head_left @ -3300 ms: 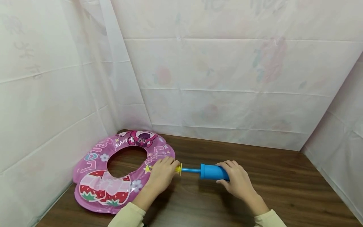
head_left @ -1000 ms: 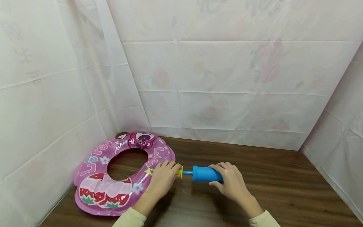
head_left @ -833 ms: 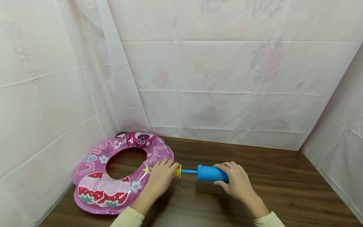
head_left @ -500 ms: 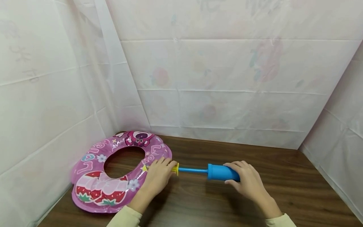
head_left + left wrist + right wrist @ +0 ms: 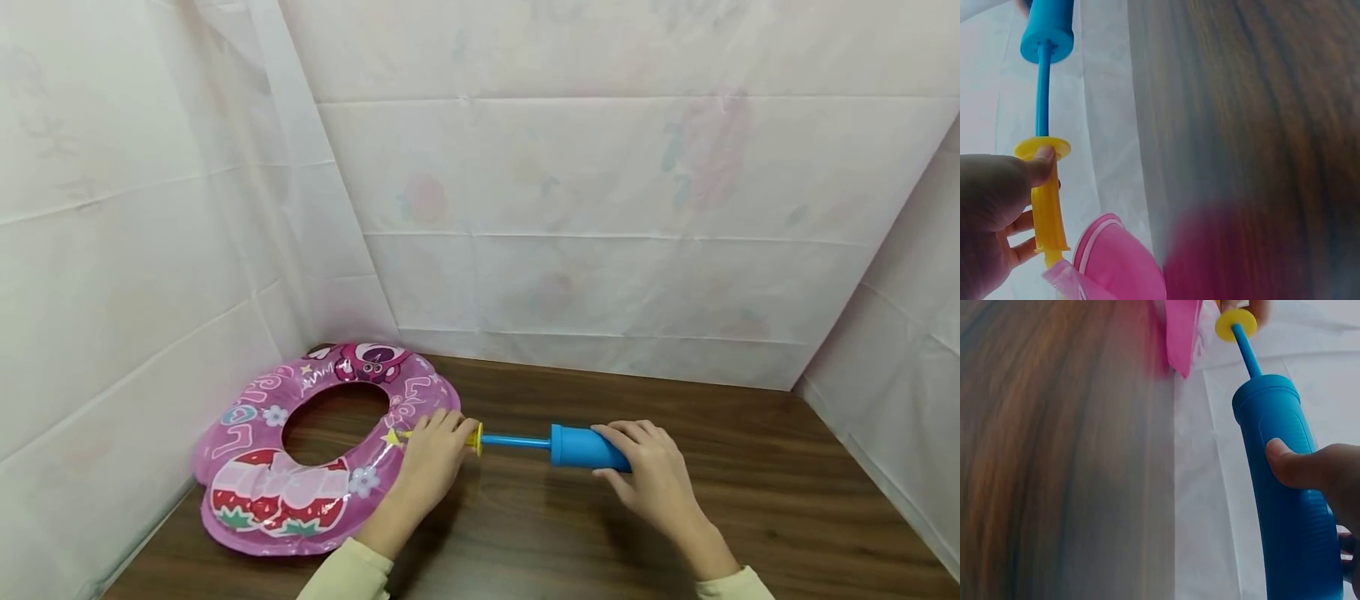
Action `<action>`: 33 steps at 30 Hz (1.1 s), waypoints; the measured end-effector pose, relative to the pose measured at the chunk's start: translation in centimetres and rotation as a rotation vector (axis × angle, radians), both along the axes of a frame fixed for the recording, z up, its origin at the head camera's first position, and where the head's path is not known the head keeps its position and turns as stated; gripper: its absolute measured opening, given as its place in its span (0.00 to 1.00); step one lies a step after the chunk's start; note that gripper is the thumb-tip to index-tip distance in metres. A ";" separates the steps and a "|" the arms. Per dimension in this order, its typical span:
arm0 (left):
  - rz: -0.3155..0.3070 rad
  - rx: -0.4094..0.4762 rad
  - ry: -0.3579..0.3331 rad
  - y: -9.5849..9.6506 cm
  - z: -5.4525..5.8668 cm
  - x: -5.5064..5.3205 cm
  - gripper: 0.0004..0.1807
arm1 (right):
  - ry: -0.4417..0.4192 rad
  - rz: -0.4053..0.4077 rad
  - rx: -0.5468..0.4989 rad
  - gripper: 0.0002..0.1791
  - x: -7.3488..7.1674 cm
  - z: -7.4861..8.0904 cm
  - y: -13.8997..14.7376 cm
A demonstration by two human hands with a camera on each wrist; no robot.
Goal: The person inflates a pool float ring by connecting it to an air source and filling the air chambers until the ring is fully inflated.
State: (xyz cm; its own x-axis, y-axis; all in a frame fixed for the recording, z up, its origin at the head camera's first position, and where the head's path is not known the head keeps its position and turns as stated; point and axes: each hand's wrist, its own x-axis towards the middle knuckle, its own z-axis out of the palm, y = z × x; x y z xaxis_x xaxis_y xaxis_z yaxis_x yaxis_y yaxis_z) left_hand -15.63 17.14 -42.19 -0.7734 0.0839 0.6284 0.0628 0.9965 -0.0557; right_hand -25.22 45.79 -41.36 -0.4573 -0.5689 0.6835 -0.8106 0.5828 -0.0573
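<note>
A pink inflatable swim ring with strawberry and bear prints lies at the left of the table. My left hand grips the yellow end of a hand air pump beside the ring's right side. In the left wrist view, the yellow tip meets a clear pinkish tab on the ring; whether it sits inside a valve I cannot tell. My right hand holds the pump's blue barrel, thumb along its side. A long stretch of thin blue rod shows between barrel and yellow flange.
The dark wood-grain table extends to the right and in front of the hands. White printed cloth hangs behind the table and along both sides, close to the ring's left edge.
My right hand has drawn the blue barrel to the right over the last second, after it was nearer the yellow end, so more rod shows. My left hand keeps its grip beside the ring.
</note>
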 end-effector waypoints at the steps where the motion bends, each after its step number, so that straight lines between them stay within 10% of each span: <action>1: -0.002 -0.002 0.012 0.0 -0.1 -0.1 0.20 | 0.004 0.000 -0.002 0.35 0.0 -0.1 -0.4; 33: 0.117 0.026 -0.133 0.8 0.0 -1.1 0.17 | -0.080 0.158 0.029 0.34 -2.4 -1.6 -7.6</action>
